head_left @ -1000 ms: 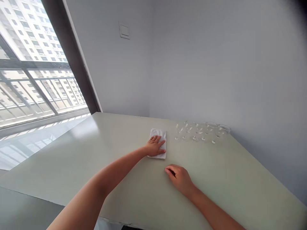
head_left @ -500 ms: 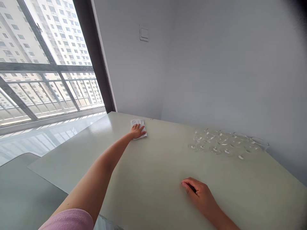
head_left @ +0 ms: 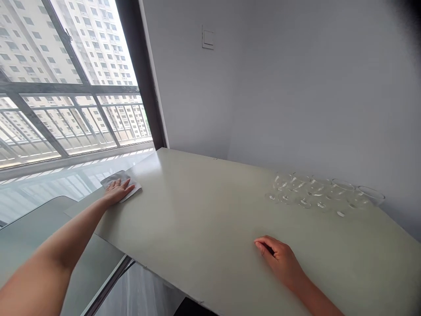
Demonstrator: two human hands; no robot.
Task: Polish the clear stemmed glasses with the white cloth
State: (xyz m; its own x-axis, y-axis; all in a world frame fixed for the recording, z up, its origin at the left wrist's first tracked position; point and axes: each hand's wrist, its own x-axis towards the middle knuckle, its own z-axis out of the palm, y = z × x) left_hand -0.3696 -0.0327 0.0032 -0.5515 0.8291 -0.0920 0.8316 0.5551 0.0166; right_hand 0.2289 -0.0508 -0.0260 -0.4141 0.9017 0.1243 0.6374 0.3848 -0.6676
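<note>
My left hand [head_left: 117, 192] lies palm down with fingers spread on a white cloth [head_left: 134, 189], pressing it flat at the left edge of the pale, glossy table [head_left: 197, 210]. Part of the cloth is hidden under the palm, and its far corner reaches to the table's edge. Loosely curled, my right hand [head_left: 279, 259] rests on the tabletop at the lower right, thumb against the fingers. Nothing shows in it; a dark gap is visible inside the curl. Beyond it, several clear stemmed glasses [head_left: 317, 186] stand grouped near the wall.
A grey-green chair back [head_left: 49, 228] stands by the table's left side. Grey walls [head_left: 312, 87] with a light switch [head_left: 208, 38] border the far and right sides. A large window [head_left: 69, 101] is at the left. A black object [head_left: 194, 307] shows below the front edge.
My left hand has slid the cloth from the table's far middle to its left edge. My right hand keeps its curled pose. The view has shifted slightly.
</note>
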